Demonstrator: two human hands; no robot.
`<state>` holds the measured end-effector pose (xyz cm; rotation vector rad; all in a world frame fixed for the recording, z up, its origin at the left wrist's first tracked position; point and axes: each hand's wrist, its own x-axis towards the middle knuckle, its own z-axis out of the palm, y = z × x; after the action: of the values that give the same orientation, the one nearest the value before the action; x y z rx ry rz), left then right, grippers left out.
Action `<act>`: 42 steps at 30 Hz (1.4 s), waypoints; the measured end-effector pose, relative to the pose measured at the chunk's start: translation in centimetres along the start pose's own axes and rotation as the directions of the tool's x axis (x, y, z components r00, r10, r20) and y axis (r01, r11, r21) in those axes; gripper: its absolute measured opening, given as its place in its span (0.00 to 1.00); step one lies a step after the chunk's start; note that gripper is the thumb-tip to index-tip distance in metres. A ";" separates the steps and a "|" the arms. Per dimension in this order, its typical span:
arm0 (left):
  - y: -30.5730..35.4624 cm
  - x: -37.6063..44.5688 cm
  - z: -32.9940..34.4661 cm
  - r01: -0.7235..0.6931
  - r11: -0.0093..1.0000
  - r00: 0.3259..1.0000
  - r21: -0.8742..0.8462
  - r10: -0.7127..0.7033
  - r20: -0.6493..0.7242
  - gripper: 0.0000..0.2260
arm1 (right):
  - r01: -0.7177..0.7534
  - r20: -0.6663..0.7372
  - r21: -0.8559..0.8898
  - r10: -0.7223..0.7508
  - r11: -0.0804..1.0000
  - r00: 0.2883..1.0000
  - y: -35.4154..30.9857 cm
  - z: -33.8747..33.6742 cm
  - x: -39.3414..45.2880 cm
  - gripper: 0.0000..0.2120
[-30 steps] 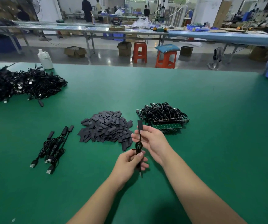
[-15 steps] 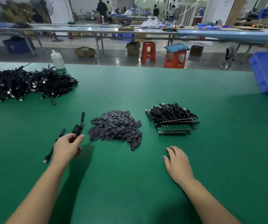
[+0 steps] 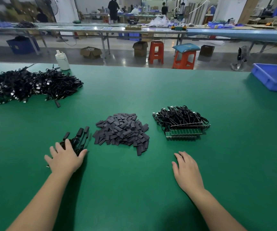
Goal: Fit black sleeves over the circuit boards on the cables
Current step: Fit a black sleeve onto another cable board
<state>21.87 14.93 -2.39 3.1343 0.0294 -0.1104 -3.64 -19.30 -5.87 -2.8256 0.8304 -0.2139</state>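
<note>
Left hand (image 3: pixel 66 158) rests flat, fingers spread, on the sleeved cables (image 3: pixel 77 139); right hand (image 3: pixel 187 170) lies open on the green table (image 3: pixel 134 189). Next, lift one bare board cable (image 3: pixel 181 122) cleanly from its stack.

The green table (image 3: pixel 134 90) carries one heap of black sleeves (image 3: pixel 122 131), two cable piles (image 3: pixel 26 85) (image 3: pixel 181 116), one sleeved-cable group (image 3: pixel 79 139), one blue bin (image 3: pixel 274 77), one white bottle (image 3: pixel 62 60), and two hands (image 3: pixel 66 157) (image 3: pixel 187 170).

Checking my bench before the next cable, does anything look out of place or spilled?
Mostly tidy. One sleeved cable has strayed from the big cable pile onto bare mat, and a few sleeves trail off the near edge of the sleeve pile. Nothing looks damaged.
</note>
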 end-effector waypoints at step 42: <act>14.9 -8.7 5.2 -0.501 0.829 0.858 -0.249 0.439 -0.266 0.30 | 0.067 0.114 -0.322 -0.032 0.944 0.993 1.8 -9.6 16.4 0.19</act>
<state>13.14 -0.18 -6.89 2.7206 -0.6606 0.1923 7.25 -31.11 4.49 -3.1326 0.8397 0.0782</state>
